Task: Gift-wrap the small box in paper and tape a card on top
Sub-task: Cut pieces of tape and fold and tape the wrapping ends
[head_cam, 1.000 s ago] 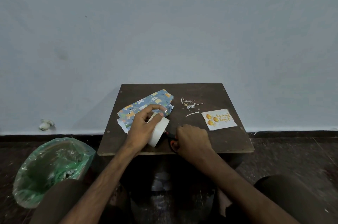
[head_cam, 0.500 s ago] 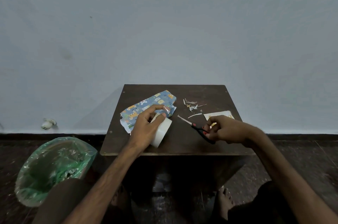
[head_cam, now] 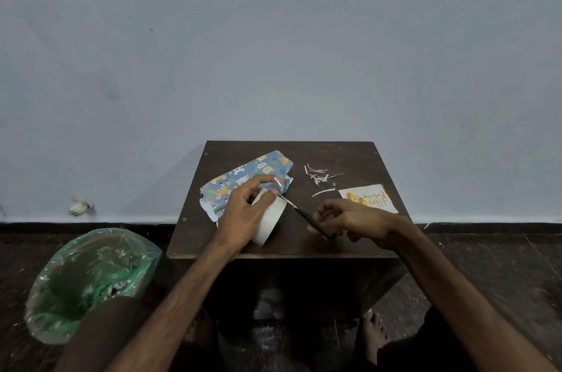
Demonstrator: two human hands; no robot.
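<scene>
A box wrapped in blue cartoon-print paper (head_cam: pixel 243 177) lies on the small dark table (head_cam: pixel 343 155), left of centre. My left hand (head_cam: pixel 246 213) grips a white tape roll (head_cam: pixel 270 222) standing on edge in front of the box, and its fingertips pinch a clear strip of tape pulled up from the roll. My right hand (head_cam: pixel 349 219) holds dark-handled scissors (head_cam: pixel 307 216), their blade tips at the tape strip by my left thumb. A white card with orange shapes and gold writing (head_cam: pixel 369 198) lies at the right, partly hidden by my right hand.
Thin paper scraps (head_cam: pixel 319 178) lie on the table behind the scissors. A bin lined with a green bag (head_cam: pixel 88 280) stands on the floor at the left. A pale wall rises right behind the table. My knees and bare feet are below the table's front edge.
My right hand picked up the scissors from the table's front edge, swung right with them, then brought the blades left to the tape strip. My left hand stayed on the roll.
</scene>
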